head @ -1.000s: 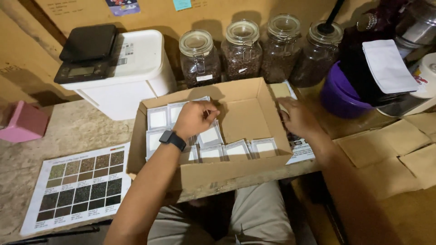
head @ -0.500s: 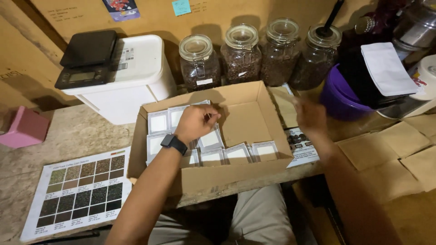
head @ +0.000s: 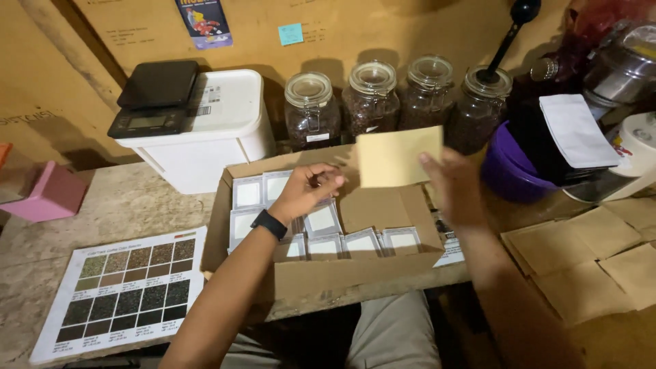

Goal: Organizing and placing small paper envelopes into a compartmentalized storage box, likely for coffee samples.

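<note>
An open cardboard box (head: 355, 277) sits at the table's front edge, filled with several small white packets (head: 321, 222). My left hand (head: 307, 191), with a black watch on the wrist, hovers over the packets with its fingers curled around a small item that I cannot make out. My right hand (head: 454, 188) is raised over the box's right side and pinches a flat tan paper envelope (head: 396, 156) by its right edge.
Several glass jars of dark beans (head: 372, 102) line the back wall. A white tub with a black scale (head: 160, 102) stands back left. A colour chart sheet (head: 126, 290) lies front left, a pink block (head: 48, 195) far left, a purple bowl (head: 509, 171) and tan envelopes (head: 591, 260) right.
My right hand has lifted from the box's right edge and now holds up a tan envelope. My left hand has stayed over the packets.
</note>
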